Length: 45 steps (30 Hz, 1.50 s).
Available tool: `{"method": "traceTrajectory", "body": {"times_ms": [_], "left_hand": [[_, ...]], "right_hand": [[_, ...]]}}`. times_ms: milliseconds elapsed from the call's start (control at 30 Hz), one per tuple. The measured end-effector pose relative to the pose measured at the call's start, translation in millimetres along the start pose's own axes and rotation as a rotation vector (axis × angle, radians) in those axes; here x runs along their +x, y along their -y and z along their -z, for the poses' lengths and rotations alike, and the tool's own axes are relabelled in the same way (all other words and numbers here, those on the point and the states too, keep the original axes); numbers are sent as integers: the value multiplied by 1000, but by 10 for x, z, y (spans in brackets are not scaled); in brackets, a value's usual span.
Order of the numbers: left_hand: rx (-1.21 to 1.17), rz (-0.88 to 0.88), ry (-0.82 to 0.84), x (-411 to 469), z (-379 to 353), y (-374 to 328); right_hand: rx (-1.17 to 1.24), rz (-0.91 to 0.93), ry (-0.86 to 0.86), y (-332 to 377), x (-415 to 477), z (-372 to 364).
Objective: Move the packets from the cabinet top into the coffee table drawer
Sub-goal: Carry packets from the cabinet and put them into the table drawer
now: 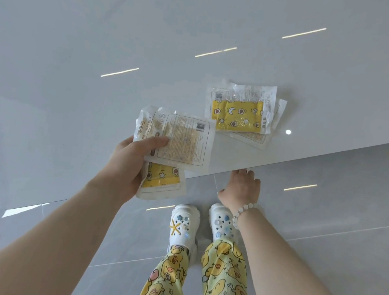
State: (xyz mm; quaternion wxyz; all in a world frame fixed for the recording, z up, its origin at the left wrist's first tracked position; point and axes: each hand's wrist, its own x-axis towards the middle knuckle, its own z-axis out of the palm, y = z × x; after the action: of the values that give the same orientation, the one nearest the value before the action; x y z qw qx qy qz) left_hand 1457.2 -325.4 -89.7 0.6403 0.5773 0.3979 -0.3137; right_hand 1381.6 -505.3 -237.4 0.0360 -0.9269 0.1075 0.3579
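Packets in hand: the left hand holds two packets, thumb on top and fingers curled beneath, pinching them at their left edge; they hang over the front edge of the table.
Packets left on the table: a loose pile near the edge, well apart from the held ones; two at least, one with a yellow printed pad facing up, another peeking out under its right side. A third layer cannot be ruled out.
Handling: thin plastic sleeves, judged light, floppy and rather slick; stacked ones may slide apart, so a pinch across an edge or a flat grip over the whole pile looks safest.
Right hand: below the table edge, fingertips touching the underside of the rim, holding nothing.
Drawer: not in view.
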Motion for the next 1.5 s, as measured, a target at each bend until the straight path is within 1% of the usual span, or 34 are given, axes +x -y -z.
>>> {"method": "traceTrajectory", "body": {"times_ms": [133, 200, 333, 467, 533, 667, 767, 867, 1033, 1067, 1133, 1167, 1200, 1233, 1267, 1300, 1333, 1367, 1400, 1433, 1467, 1500], "left_hand": [[-17, 4, -12, -52, 27, -2], [-29, 12, -13, -81, 31, 14], [-53, 36, -27, -118, 14, 83], [-82, 72, -15, -150, -15, 191], [-98, 92, -10, -180, -6, 251], [-135, 86, -42, -200, 79, 327], [-146, 86, -58, -217, 138, 380], [-155, 108, -64, -243, 192, 471], [-181, 120, -79, -257, 246, 557], [-188, 122, -77, -263, 250, 563], [-191, 134, -72, -280, 260, 586], [-185, 145, -72, -295, 262, 607], [-174, 153, -74, -313, 264, 623], [-157, 156, -76, -331, 268, 635], [-142, 156, -75, -346, 266, 641], [-136, 156, -73, -359, 263, 646], [-137, 154, -70, -370, 255, 645], [-143, 151, -68, -380, 248, 643], [-150, 147, -64, -389, 241, 638], [-157, 142, -59, -396, 236, 632], [-162, 138, -52, -403, 234, 622], [-167, 133, -49, -408, 236, 617]], "right_hand": [[39, -15, 45, -40, -93, -38], [33, -28, 101, -85, -230, -89], [-83, -28, 232, -220, -492, -201], [-117, -32, 384, -291, -706, -308], [-136, -35, 430, -323, -843, -393], [-147, -38, 465, -430, -1018, -549], [-118, -64, 445, -442, -1121, -584], [-115, -93, 475, -442, -1233, -628], [-184, -61, 482, -482, -1360, -617], [-187, -58, 529, -450, -1406, -572], [-130, -27, 754, -368, -1460, -372], [-49, 12, 887, -328, -1445, -155], [68, 54, 981, -296, -1386, 118], [192, 80, 960, -259, -1280, 423], [324, 94, 794, -203, -1129, 773], [452, 82, 488, -146, -956, 1112], [554, 47, 115, -88, -756, 1417], [618, 23, -220, -29, -540, 1680], [622, 23, -428, 35, -328, 1912], [574, 31, -488, 82, -119, 2062], [483, 29, -431, 103, 85, 2133], [391, 0, -332, 97, 246, 2143]]}}
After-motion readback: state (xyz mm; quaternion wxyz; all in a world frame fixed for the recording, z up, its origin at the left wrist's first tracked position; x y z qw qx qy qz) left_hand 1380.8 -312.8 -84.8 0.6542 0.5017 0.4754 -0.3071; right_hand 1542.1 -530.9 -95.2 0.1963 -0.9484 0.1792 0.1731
